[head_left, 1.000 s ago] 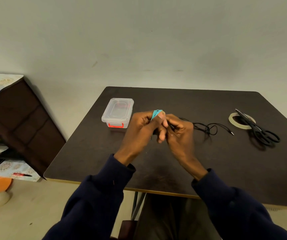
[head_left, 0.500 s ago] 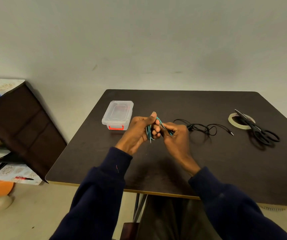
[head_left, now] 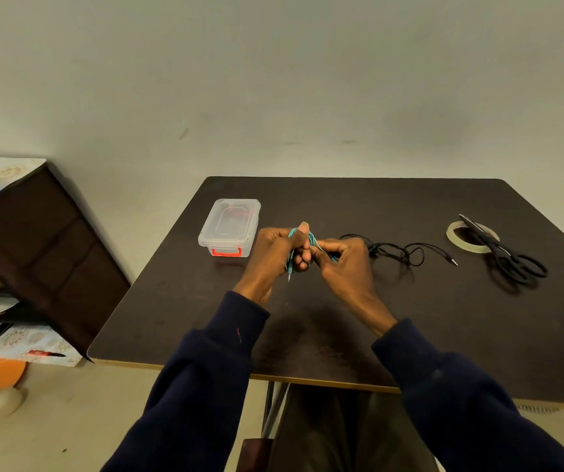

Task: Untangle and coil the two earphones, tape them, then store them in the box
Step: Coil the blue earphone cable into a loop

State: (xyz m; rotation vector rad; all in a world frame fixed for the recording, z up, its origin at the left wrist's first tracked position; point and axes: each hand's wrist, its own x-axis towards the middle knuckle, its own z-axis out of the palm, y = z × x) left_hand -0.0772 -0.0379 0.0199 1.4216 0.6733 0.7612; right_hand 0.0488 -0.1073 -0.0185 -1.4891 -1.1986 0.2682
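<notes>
Head view: the left hand [head_left: 275, 255] is gripping the thin teal earphone cable [head_left: 312, 238], looped round its curled fingers above the dark wooden table [head_left: 410, 318]. The right hand [head_left: 347, 264] is pinching the free strand. The plug is dangling below, so any slackening is likely to let the loops spring apart. The tangled black earphone [head_left: 399, 252] is lying just right of the hands, untaped, and the clear plastic lidded box [head_left: 229, 226] is sitting closed.

Both hands, left hand [head_left: 275, 253] and right hand [head_left: 345, 264], pinch the teal earphone [head_left: 311, 237] above the table [head_left: 410, 318].

A teal earphone [head_left: 313, 238], gathered in loops, is gripped between the left hand [head_left: 275, 255] and right hand [head_left: 345, 264], its plug dangling below. The black earphone [head_left: 398, 252] lies tangled on the table [head_left: 341, 206] just right of them. The clear, lidded box [head_left: 229, 226] with a red latch sits to their left, and the tape roll [head_left: 452, 233] lies flat at far right.
</notes>
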